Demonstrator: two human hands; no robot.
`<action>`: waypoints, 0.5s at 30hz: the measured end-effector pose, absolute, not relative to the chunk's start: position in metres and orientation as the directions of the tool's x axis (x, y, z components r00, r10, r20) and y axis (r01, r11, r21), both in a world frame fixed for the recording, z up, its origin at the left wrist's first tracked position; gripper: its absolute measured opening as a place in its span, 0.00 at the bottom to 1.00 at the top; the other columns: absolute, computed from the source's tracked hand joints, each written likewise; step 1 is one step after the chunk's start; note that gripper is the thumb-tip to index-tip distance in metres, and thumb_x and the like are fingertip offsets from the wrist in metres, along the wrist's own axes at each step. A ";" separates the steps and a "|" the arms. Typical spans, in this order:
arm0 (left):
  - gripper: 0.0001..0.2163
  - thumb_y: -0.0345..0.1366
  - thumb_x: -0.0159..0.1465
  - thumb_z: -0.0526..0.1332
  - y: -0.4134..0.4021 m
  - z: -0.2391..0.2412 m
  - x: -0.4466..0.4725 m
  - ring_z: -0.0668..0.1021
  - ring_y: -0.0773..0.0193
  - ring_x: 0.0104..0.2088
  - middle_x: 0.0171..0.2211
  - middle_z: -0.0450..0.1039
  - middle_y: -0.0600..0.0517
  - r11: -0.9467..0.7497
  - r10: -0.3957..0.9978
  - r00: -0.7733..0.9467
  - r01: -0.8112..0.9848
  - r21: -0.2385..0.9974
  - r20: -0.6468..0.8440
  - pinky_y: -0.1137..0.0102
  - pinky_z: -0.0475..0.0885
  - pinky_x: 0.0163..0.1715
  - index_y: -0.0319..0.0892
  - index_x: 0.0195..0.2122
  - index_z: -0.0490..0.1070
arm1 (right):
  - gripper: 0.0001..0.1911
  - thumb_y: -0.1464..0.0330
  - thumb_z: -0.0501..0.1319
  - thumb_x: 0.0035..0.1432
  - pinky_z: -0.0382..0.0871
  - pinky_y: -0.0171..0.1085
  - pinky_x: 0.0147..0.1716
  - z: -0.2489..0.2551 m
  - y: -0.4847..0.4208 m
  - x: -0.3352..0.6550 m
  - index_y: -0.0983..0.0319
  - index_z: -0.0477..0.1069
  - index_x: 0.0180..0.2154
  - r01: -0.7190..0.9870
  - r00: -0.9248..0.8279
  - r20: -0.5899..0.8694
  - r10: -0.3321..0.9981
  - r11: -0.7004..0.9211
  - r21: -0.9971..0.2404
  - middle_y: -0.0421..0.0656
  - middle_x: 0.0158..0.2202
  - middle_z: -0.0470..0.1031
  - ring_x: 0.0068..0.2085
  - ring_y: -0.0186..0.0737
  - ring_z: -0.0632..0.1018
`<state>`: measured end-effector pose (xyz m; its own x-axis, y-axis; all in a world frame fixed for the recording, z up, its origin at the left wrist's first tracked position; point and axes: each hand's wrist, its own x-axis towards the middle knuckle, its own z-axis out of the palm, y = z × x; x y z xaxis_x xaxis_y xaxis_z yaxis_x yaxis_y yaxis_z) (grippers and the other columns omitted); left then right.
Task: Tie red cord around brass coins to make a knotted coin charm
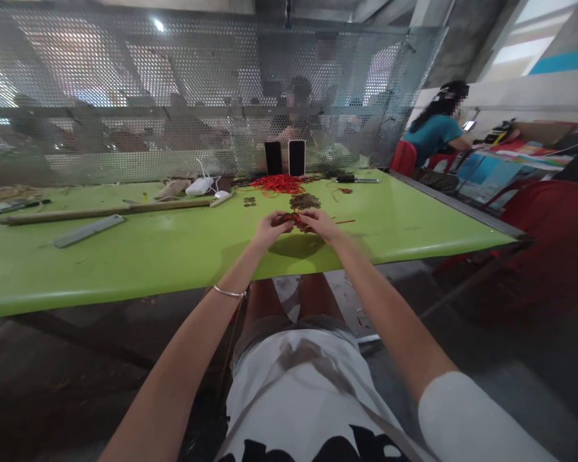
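My left hand (271, 227) and my right hand (318, 224) meet over the front part of the green table, fingers closed in pinches. Between them runs a red cord (295, 218), and dark round pieces that look like coins hang at it, partly hidden by my fingers. Just beyond my hands lies a pile of brown coins (305, 201). A small group of similar coins (249, 201) sits to the left of it. Behind the pile is a heap of red cords (279, 184). A short red cord end (345, 222) shows right of my right hand.
Two phones (297, 158) stand upright at the back, before a perforated metal screen (197, 83). On the left are a long wooden stick (101, 213), a grey flat bar (89, 231) and a white charger (199, 186). A person (436, 131) sits at the right by red chairs (549, 237).
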<state>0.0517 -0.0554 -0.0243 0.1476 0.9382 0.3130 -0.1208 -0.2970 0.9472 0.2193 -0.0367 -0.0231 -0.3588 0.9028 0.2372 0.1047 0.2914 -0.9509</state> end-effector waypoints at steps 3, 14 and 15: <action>0.15 0.38 0.44 0.70 -0.054 -0.026 0.052 0.76 0.68 0.26 0.27 0.76 0.51 -0.319 0.931 0.165 -0.065 0.945 0.326 0.69 0.73 0.34 0.37 0.31 0.71 | 0.10 0.65 0.57 0.62 0.70 0.34 0.28 -0.025 -0.033 0.221 0.66 0.69 0.36 0.102 -0.275 0.255 0.927 0.292 -0.951 0.38 0.28 0.71 0.27 0.30 0.73; 0.06 0.33 0.59 0.62 -0.053 -0.029 0.046 0.77 0.63 0.37 0.34 0.75 0.49 -0.440 0.898 0.199 0.434 0.786 0.393 0.61 0.71 0.43 0.36 0.35 0.71 | 0.11 0.64 0.55 0.63 0.72 0.35 0.30 -0.032 -0.023 0.223 0.66 0.68 0.41 0.186 -0.202 0.293 0.934 0.331 -0.925 0.41 0.34 0.72 0.30 0.32 0.74; 0.05 0.32 0.59 0.62 -0.056 -0.029 0.045 0.76 0.62 0.38 0.35 0.75 0.49 -0.449 0.893 0.218 0.492 0.746 0.394 0.59 0.70 0.44 0.36 0.35 0.71 | 0.11 0.64 0.56 0.63 0.71 0.35 0.30 -0.033 -0.023 0.223 0.66 0.68 0.40 0.203 -0.230 0.290 0.929 0.337 -0.919 0.41 0.33 0.72 0.30 0.32 0.74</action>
